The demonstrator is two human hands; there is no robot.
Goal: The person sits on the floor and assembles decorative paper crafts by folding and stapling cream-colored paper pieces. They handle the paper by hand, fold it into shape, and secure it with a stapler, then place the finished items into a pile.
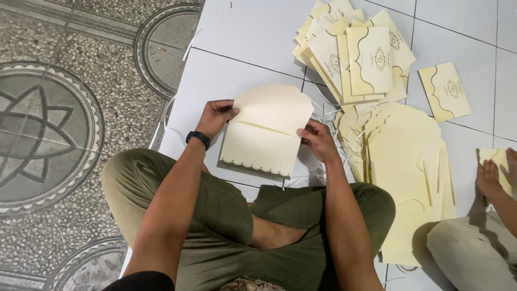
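Left hand (216,116) pinches the left edge of a cream envelope (265,132), thumb over the front and fingers curled behind, just where the opened flap meets the body. A black wristband (198,138) sits on that wrist. From this hand the envelope lies at about 3 o'clock, its long axis running roughly 9 to 3 with a slight tilt, the rounded flap pointing to 12 and the scalloped bottom edge toward 6, near the green-trousered knees.

Right hand (319,141) is closed on the envelope's right edge, a little lower than the other; from it the envelope lies at 9 to 10 o'clock. Both hands are in contact, so neither is nearer.

On the white floor tiles (247,32), at 3 o'clock of the right hand and just beside it, lies a stack of plain cream flaps (404,156). At about 1 o'clock is a heap of printed envelopes (355,54), one single envelope (445,91) lying apart from it. At the far right, another person's hand (489,178) rests on a cream sheet.
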